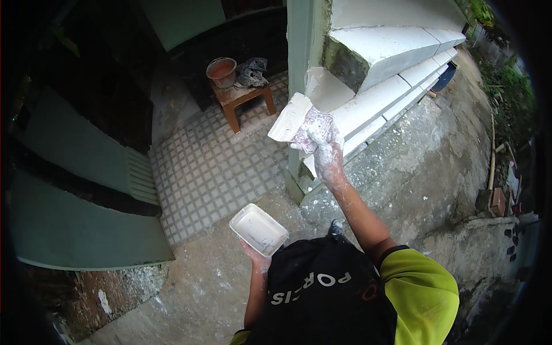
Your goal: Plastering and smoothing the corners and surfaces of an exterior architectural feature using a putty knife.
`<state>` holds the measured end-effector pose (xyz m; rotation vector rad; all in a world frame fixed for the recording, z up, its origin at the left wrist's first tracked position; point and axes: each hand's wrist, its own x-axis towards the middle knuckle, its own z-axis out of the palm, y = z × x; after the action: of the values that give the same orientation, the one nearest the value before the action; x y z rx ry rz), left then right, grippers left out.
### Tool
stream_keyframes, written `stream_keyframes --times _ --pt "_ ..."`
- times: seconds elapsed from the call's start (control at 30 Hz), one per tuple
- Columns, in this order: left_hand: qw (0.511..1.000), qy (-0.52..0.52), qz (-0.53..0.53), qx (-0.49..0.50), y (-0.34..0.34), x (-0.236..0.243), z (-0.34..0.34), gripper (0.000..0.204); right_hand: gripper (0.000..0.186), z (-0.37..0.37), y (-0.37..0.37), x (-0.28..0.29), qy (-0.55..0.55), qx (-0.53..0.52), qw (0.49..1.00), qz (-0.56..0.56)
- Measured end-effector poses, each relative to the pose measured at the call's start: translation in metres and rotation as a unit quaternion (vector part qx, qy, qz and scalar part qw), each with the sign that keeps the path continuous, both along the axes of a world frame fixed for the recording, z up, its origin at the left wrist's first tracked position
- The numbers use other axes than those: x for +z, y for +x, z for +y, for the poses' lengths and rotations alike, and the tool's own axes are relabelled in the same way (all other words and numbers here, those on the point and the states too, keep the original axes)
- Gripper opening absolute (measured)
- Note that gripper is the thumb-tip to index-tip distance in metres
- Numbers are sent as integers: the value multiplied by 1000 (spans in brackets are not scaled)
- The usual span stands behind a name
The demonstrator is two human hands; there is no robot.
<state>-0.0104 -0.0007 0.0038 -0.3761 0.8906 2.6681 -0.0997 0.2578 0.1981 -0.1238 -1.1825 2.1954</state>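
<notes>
My right hand [326,158], smeared with white paste, grips a flat spreader [290,118] whose pale blade and mottled pinkish part carry white compound. It is raised in front of the green post [302,46] and white tiled steps [374,57]; whether it touches them I cannot tell. Lower down, my left hand [256,257] holds a white rectangular tray [253,224] by its near side, with pale residue inside.
A wooden stool [231,109] bears an orange bucket [221,72] and a crumpled dark bag [253,72] on the patterned floor [195,167]. A curved green wall [80,218] is at left. Rough concrete [414,172] runs rightward to plants [503,98], a bamboo pole and bricks.
</notes>
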Motion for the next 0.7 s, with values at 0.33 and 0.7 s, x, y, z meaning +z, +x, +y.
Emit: stream_keyframes --times 0.33,0.7 --pt "1000 2 -11 8 3 -5 -5 70 43 -2 5 8 -39 17 999 -10" --pt "1000 -2 -21 -10 0 -5 -3 69 43 -4 -1 -4 9 6 1000 -17"
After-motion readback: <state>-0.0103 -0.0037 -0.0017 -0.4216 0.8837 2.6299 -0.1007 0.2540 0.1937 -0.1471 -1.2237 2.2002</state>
